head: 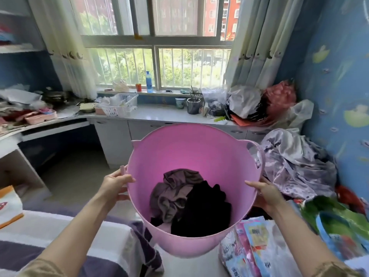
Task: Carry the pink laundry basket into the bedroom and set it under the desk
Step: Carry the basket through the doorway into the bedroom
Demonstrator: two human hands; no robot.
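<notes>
I hold the pink laundry basket (191, 148) up in front of me, tilted so its inside faces me. Dark clothes, brown and black (189, 200), lie in its bottom. My left hand (116, 184) grips the basket's left rim and my right hand (263, 191) grips its right rim. The white desk (65, 118) curves along the left wall and under the window. A dark open space (65, 156) lies beneath its left part, ahead and to the left of the basket.
The desk top is crowded: a white wire basket (119, 106), cups, a blue bottle (149, 81) on the sill, bags at the right. A heap of grey-purple bedding (295, 162) lies to the right. A striped bed (60, 236) is near left, packets (253, 246) near right.
</notes>
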